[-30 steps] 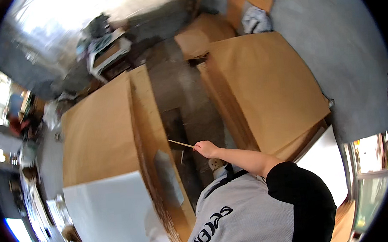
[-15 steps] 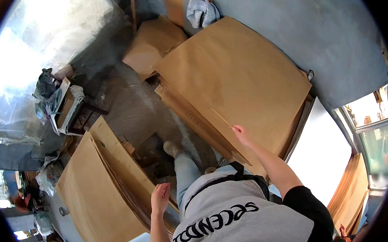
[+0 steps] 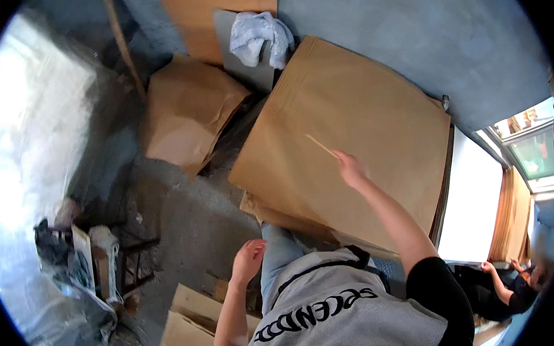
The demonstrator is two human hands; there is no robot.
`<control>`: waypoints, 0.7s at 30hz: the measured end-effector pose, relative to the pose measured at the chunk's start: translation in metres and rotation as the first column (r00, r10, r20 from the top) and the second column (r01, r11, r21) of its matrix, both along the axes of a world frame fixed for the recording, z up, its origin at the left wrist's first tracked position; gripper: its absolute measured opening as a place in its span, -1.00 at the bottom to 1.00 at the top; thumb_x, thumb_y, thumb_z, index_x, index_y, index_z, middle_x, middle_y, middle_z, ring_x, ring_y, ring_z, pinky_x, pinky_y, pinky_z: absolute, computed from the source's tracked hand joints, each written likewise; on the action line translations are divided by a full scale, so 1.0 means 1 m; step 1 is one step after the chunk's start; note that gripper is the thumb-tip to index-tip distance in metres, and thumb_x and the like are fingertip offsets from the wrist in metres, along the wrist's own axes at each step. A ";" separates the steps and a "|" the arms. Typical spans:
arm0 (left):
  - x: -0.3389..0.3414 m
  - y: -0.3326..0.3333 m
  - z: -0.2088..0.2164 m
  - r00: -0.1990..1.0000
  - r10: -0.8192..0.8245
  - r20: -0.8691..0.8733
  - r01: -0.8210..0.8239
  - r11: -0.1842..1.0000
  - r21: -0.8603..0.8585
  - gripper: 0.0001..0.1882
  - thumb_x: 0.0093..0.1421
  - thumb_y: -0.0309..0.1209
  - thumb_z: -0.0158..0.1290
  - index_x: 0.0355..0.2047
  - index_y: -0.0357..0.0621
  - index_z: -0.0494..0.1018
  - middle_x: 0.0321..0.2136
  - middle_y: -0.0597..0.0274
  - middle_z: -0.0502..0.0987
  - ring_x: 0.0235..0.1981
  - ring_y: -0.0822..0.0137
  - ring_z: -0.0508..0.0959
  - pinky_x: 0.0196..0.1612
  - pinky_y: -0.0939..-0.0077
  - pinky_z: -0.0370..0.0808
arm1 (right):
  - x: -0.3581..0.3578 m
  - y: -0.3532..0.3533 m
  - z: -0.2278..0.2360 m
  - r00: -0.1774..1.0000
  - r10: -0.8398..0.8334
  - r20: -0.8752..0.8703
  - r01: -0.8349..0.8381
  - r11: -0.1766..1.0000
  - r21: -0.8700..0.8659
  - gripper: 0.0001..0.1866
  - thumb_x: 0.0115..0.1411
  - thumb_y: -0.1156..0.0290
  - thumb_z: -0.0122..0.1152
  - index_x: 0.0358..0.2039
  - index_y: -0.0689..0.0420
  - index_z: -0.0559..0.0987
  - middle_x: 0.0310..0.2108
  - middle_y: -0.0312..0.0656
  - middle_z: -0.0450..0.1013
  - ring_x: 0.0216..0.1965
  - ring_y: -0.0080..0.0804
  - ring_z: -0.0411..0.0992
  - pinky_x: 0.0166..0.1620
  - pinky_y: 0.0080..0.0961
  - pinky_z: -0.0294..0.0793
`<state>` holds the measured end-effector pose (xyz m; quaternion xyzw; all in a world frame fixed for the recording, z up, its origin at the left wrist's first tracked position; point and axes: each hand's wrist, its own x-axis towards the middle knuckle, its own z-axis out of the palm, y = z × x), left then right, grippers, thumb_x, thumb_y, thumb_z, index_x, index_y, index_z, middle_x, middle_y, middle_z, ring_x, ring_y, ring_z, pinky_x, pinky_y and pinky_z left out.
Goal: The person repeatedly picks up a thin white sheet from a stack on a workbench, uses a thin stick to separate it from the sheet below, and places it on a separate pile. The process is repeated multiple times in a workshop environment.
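Observation:
My right hand [image 3: 350, 166] is closed round the end of a thin, light wooden stick [image 3: 320, 145]. The stick points away from me and to the left, over a large stack of brown sheets [image 3: 356, 109]. Whether it touches the top sheet I cannot tell. Low at my left side, my left hand [image 3: 250, 260] has loosely curled fingers and nothing visible in them. It is nearest to my leg, above a second pile of brown boards [image 3: 187, 340] at the lower edge.
Folded brown sheeting [image 3: 189, 111] lies on the grey floor [image 3: 192, 204] beyond the stack. A grey-white cloth [image 3: 261, 38] hangs by the wall. At the left stands a cluttered stool [image 3: 106, 259]. White panels [image 3: 475, 198] lean at the right, near another person [image 3: 500, 286].
My view has turned and moved forward, nearer the large stack. The lower-left pile has slid mostly out of view, and the other person shows more fully. The stick stays in my right hand.

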<state>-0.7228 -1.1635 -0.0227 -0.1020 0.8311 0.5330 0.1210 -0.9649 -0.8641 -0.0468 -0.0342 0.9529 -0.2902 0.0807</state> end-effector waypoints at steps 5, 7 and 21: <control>-0.064 -0.101 -0.009 0.990 0.122 0.077 -0.112 0.987 -0.115 -0.86 0.08 -0.48 -0.06 -0.33 -0.19 0.42 -0.43 0.13 0.48 -0.42 0.27 0.50 -0.36 0.52 0.44 | -0.097 -0.135 0.044 0.978 0.041 0.206 -0.103 0.949 0.298 -0.64 0.15 0.43 -0.21 -0.07 -0.20 0.40 -0.37 -0.11 0.42 -0.41 -0.27 0.42 -0.40 -0.38 0.39; -0.078 -0.131 -0.034 0.983 0.100 0.155 -0.079 0.987 -0.139 -0.87 0.08 -0.47 -0.05 -0.35 -0.21 0.42 -0.45 0.15 0.48 -0.44 0.30 0.50 -0.37 0.54 0.43 | -0.108 -0.150 0.033 0.967 0.035 0.251 -0.137 0.905 0.402 -0.62 0.15 0.47 -0.22 -0.06 -0.21 0.40 -0.34 -0.11 0.42 -0.38 -0.28 0.42 -0.36 -0.38 0.40; -0.229 -0.055 -0.032 0.842 -0.539 0.021 0.530 0.820 -0.216 -0.71 0.03 -0.44 -0.12 -0.19 -0.17 0.33 -0.25 0.06 0.42 -0.21 0.02 0.39 -0.17 0.28 0.37 | -0.104 -0.095 0.004 0.978 -0.159 0.137 0.113 0.949 0.293 -0.63 0.06 0.46 -0.14 -0.14 -0.21 0.46 -0.45 -0.16 0.46 -0.45 -0.21 0.44 -0.40 -0.30 0.42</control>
